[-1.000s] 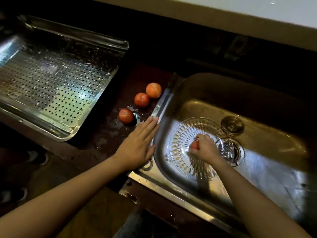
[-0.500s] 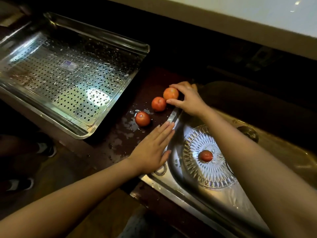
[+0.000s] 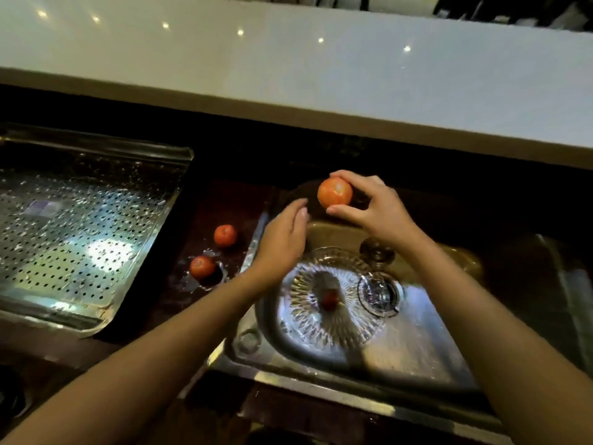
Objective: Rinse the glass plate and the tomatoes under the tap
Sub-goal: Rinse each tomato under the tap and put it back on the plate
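My right hand (image 3: 373, 210) holds an orange-red tomato (image 3: 334, 192) by thumb and fingertips above the far left part of the steel sink (image 3: 426, 358). Just left of it, my left hand (image 3: 284, 242) hovers flat and empty, fingers together, over the sink's left rim. A cut-glass plate (image 3: 308, 326) lies on the sink floor with a small dark red tomato (image 3: 330, 299) at its centre. Two more tomatoes (image 3: 225, 235) (image 3: 202, 266) rest on the wet dark counter left of the sink. No tap or running water shows.
A perforated steel tray (image 3: 73, 232) sits on the counter at the left. The drain strainer (image 3: 379, 292) lies right of the plate, with a round stopper (image 3: 376, 250) behind it. A pale raised ledge (image 3: 288, 65) runs along the back.
My right hand set one tomato on the plate, reached to the counter, took the far tomato and lifted it over the sink. My left hand left the rim and rose toward it.
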`<state>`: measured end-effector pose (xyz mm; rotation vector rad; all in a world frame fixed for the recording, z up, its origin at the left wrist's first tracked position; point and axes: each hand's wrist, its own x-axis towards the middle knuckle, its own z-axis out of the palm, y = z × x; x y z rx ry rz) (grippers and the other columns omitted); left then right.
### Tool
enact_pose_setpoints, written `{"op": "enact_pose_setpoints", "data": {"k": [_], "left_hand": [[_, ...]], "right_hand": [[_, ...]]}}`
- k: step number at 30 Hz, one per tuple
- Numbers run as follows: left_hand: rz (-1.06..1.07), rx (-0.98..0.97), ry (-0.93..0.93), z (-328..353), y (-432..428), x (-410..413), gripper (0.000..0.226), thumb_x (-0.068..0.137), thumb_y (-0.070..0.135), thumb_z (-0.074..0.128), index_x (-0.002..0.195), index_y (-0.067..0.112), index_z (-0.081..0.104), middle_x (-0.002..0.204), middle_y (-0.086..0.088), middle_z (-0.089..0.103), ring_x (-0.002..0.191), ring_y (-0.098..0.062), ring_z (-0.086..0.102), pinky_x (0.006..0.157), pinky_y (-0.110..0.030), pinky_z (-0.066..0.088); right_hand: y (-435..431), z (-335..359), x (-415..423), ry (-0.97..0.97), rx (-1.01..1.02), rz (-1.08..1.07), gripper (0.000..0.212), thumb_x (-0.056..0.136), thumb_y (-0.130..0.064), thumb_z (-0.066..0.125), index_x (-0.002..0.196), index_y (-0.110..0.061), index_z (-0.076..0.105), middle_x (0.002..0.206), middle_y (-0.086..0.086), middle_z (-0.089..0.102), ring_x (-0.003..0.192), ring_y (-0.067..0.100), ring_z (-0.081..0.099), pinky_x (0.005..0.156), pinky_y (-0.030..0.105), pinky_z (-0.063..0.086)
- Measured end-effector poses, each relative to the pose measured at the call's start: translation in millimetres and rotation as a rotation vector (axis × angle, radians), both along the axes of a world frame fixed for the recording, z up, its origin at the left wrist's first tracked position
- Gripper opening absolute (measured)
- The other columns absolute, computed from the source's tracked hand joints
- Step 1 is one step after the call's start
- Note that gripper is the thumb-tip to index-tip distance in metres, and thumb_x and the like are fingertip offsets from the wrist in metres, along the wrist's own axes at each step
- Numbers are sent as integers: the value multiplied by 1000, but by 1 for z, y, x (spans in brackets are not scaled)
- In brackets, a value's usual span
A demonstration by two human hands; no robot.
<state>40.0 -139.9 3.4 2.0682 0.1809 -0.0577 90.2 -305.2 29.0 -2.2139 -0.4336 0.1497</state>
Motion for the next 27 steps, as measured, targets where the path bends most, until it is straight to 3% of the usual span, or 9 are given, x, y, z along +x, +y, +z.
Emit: {"op": "enact_pose_setpoints", "data": {"k": [4,7,11,13,16,19,21,24,27], "left_hand": [[-124,-470,237,48,-67,24,42,99,42,29,118,13,52,84,-11,61,48,-9,60,44,-22,49],[-252,-587,318,74,-126,20,38,99,41,32,110,11,52,70,-6,58,35,-6,57,34,-14,42],[-455,-654,465,80,-202,6,44,101,33,32,125,0,49,90,-15,57,51,-10,59,40,-14,47],[-543,-663,535,76,-241,-3,44,101,31,32,130,0,43,86,-14,55,48,-9,59,41,-14,49],[-566,-672,609,67,-292,-18,42,101,29,32,131,1,41,84,-11,51,57,-16,54,36,-15,46],[-592,-697,692,56,-332,-35,32,101,27,33,115,6,52,81,-9,51,62,-16,49,35,-17,43],[-618,-695,730,58,-354,-43,26,99,29,37,100,12,56,82,-9,55,68,-16,53,46,-20,47],[-682,-652,740,60,-377,-51,32,99,35,36,110,13,57,89,-7,59,85,-18,56,73,-29,46],[-736,-598,686,54,-386,-55,44,99,41,33,121,9,52,89,-9,57,80,-18,54,67,-28,41]], "right_hand": [[-55,38,-28,-79,-78,-108,56,74,-34,75,126,-28,55,109,1,57,101,9,43,80,14,33],[-101,50,-53,-146,-126,-251,52,75,-35,73,123,-24,57,106,-4,58,103,13,43,86,22,33],[-157,38,-88,-8,119,-614,18,92,-32,52,109,-27,57,111,-1,54,103,12,46,79,11,35],[-180,30,-97,57,294,-819,11,96,-30,44,97,-25,54,106,6,56,93,14,52,71,6,41],[-212,18,-111,201,491,-1063,15,95,-30,41,100,-25,54,94,4,56,86,21,57,69,27,52],[-239,7,-130,230,528,-1199,21,93,-28,39,104,-24,58,88,2,58,72,19,56,51,24,45],[-254,9,-136,228,526,-1284,24,94,-30,38,105,-24,59,101,10,61,76,23,57,60,28,46],[-266,14,-138,208,576,-1346,34,97,-32,35,120,-16,55,121,14,58,106,29,56,93,40,47],[-271,15,-144,190,624,-1341,35,98,-36,34,118,-17,55,112,12,60,97,24,58,82,36,50]]}}
